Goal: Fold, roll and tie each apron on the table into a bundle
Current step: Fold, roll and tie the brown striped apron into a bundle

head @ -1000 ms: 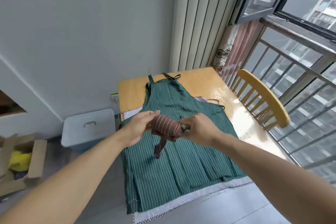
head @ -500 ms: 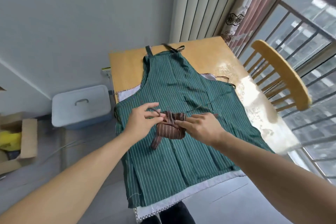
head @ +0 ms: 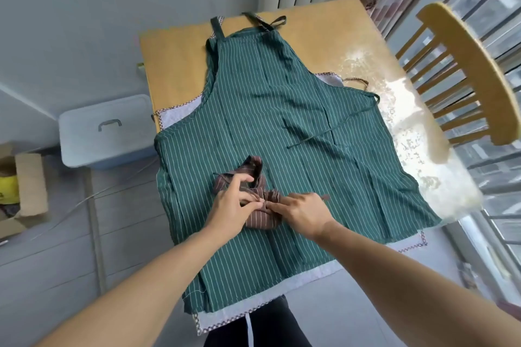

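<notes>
Brown striped bundle (head: 260, 217) is lying on green apron (head: 282, 127) w/ white apron (head: 318, 273) under it, toward 6 o'clock of table (head: 174, 65); left hand (head: 231, 205) & right hand (head: 298, 211) are pinching its strap, tying; green & white aprons are waiting unfolded.

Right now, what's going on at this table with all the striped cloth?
A person is tying up a small brown striped apron bundle that is already rolled. The left hand and right hand both pinch its thin ties on top of the roll, which sits on a green striped apron. That green apron lies spread flat and unfolded on the wooden table, over a white one with patterned trim, so more aprons are left to do.
</notes>
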`<state>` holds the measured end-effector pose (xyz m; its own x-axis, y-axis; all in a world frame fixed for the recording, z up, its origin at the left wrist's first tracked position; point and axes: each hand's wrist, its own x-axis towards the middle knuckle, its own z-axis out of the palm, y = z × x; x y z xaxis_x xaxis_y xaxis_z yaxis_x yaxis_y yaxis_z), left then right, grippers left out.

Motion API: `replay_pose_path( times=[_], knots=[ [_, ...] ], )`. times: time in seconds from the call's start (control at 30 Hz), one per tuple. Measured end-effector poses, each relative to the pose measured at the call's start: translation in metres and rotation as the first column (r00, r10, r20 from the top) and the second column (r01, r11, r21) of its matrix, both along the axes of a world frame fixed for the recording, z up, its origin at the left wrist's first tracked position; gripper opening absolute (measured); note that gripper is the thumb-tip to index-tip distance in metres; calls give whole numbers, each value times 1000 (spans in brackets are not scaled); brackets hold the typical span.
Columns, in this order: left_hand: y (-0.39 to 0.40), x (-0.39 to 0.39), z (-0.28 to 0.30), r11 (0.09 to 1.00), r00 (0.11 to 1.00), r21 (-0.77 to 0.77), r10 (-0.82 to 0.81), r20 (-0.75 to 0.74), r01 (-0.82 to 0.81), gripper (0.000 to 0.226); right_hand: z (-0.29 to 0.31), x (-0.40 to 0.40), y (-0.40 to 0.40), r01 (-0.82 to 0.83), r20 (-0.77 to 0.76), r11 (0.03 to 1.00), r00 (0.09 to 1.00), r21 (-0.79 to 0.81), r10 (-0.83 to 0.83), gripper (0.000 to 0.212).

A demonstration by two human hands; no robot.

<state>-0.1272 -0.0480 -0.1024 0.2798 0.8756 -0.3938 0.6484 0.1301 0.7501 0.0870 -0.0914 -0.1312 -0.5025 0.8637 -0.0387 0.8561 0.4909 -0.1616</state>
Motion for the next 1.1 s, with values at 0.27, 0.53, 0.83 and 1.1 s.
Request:
replay_pose_path(
  times=[0.27,0.53,0.83,1.1],
  knots=[
    [-6,10,-7,962,964,100,-245,-107,256,91,15,-21,-28,414,-137,768,833,-488,-536,39],
    [-17,15,-8,984,983,80,-154,-97,162,108,14,-38,2,502,-84,159,170,-850,-982,46],
    [-28,12,-5,984,987,90,-148,-64,154,96,1,-32,5,493,-151,282,289,-823,-946,27],
    [-19,14,-14,998,999,49,-37,13,37,27,-1,-38,16,440,-116,152,107,-885,-987,20]
  ],
)
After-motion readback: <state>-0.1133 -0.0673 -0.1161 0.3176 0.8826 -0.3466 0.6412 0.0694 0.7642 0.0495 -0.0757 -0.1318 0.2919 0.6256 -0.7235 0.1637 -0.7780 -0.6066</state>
